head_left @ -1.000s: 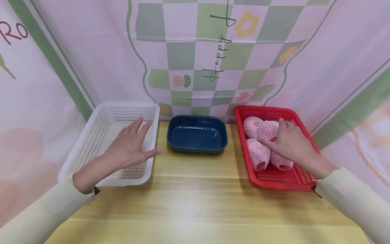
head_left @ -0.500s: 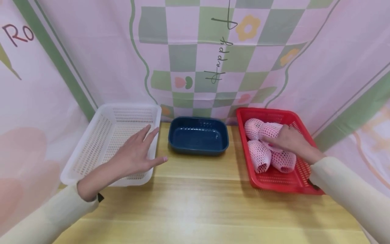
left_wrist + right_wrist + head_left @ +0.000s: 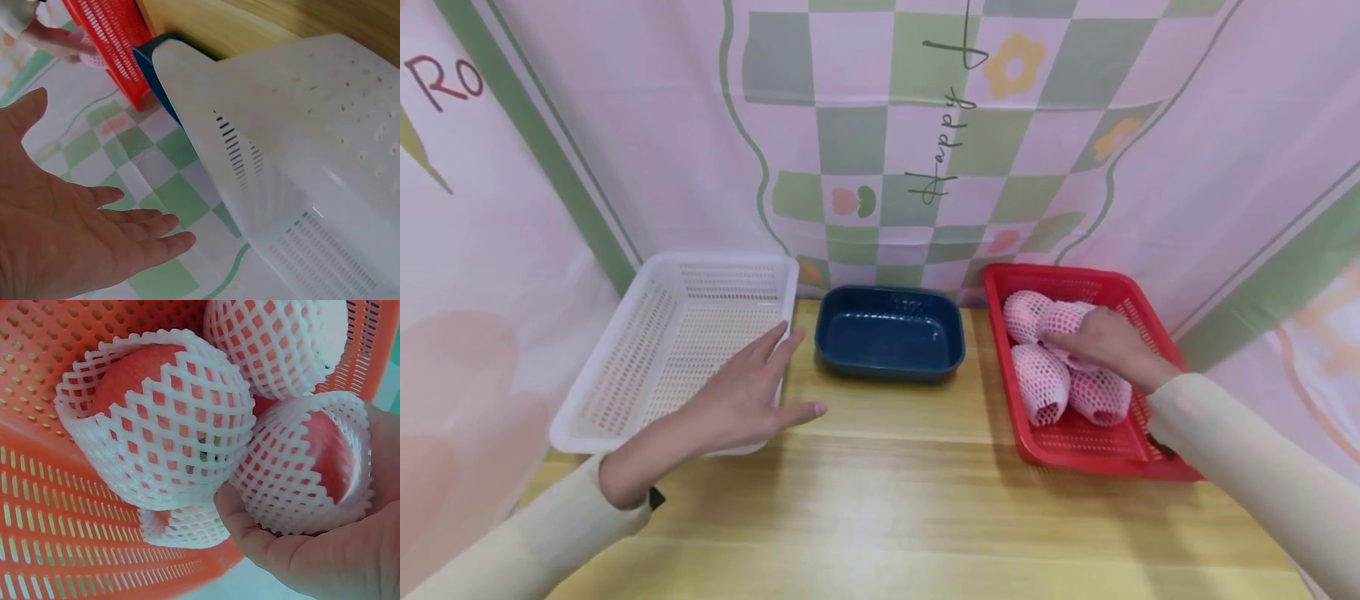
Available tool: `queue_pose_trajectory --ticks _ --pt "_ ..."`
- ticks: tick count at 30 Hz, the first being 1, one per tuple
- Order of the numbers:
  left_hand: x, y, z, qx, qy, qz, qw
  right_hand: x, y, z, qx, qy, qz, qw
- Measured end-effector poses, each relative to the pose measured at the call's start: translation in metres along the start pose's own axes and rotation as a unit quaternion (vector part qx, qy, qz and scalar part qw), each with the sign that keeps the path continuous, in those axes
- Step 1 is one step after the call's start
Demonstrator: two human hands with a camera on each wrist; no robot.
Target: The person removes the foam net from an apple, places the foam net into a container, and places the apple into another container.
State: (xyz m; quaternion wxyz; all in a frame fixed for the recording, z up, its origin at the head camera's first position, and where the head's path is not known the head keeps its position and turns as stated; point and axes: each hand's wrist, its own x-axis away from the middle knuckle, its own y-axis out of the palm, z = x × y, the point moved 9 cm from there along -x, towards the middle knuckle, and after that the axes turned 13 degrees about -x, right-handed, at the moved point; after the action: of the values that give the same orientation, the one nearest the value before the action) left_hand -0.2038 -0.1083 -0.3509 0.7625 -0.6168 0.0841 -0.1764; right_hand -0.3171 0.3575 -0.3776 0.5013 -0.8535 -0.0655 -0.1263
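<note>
My right hand [image 3: 1112, 346] grips a red fruit in a white foam net [image 3: 281, 469], thumb curled along its near side. This netted fruit [image 3: 1063, 319] sits among three others in the red basket [image 3: 1075, 458]; the far fingers are hidden behind it. Another netted fruit [image 3: 169, 425] lies beside my thumb in the right wrist view, its bare red skin showing at the net's mouth. My left hand [image 3: 745, 398], holding nothing, hovers over the right rim of the white basket [image 3: 730, 283]. Its fingers are spread in the left wrist view, palm [image 3: 75, 231] showing.
A dark blue tray [image 3: 887, 371] stands between the two baskets on the wooden table [image 3: 865, 500]. A checked curtain [image 3: 910, 150] hangs close behind them. Slotted walls [image 3: 69, 519] of the red basket rise around the fruits.
My left hand has drifted right and toward me, from over the white basket to its right rim. My right hand has settled from an open reach into a grip on one netted fruit.
</note>
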Motion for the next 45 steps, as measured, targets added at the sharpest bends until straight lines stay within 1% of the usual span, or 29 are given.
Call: queue_pose_trajectory --ticks 4,11,17,23,27,34,41,45 --pt "0.001 0.002 0.004 0.007 0.006 0.002 1.0000 -0.004 -0.001 0.001 0.001 0.008 0.009 0.9999" --pt "0.003 0.006 0.007 0.019 0.009 0.001 0.9998 -0.008 -0.004 0.005 -0.027 -0.006 0.024 0.9993" --pt "0.005 0.011 0.009 0.032 0.011 -0.004 0.9994 -0.002 -0.014 0.003 -0.029 -0.012 0.034 0.9989" --pt "0.007 0.013 0.011 0.041 0.010 -0.012 0.9990 0.011 -0.030 -0.006 -0.017 -0.026 0.052 0.9981" --pt "0.008 0.014 0.012 0.048 0.015 -0.013 0.9986 0.023 -0.035 -0.021 -0.015 -0.044 0.054 0.9975" --pt "0.008 0.019 0.016 0.063 0.022 -0.018 0.9976 0.047 -0.036 -0.061 -0.002 -0.087 0.074 0.9935" --pt "0.010 0.030 0.019 0.095 0.019 -0.038 0.9946 0.067 -0.017 -0.095 -0.022 -0.118 0.068 0.9905" --pt "0.013 0.034 0.022 0.108 0.023 -0.038 0.9931 0.080 -0.006 -0.113 -0.033 -0.149 0.072 0.9858"
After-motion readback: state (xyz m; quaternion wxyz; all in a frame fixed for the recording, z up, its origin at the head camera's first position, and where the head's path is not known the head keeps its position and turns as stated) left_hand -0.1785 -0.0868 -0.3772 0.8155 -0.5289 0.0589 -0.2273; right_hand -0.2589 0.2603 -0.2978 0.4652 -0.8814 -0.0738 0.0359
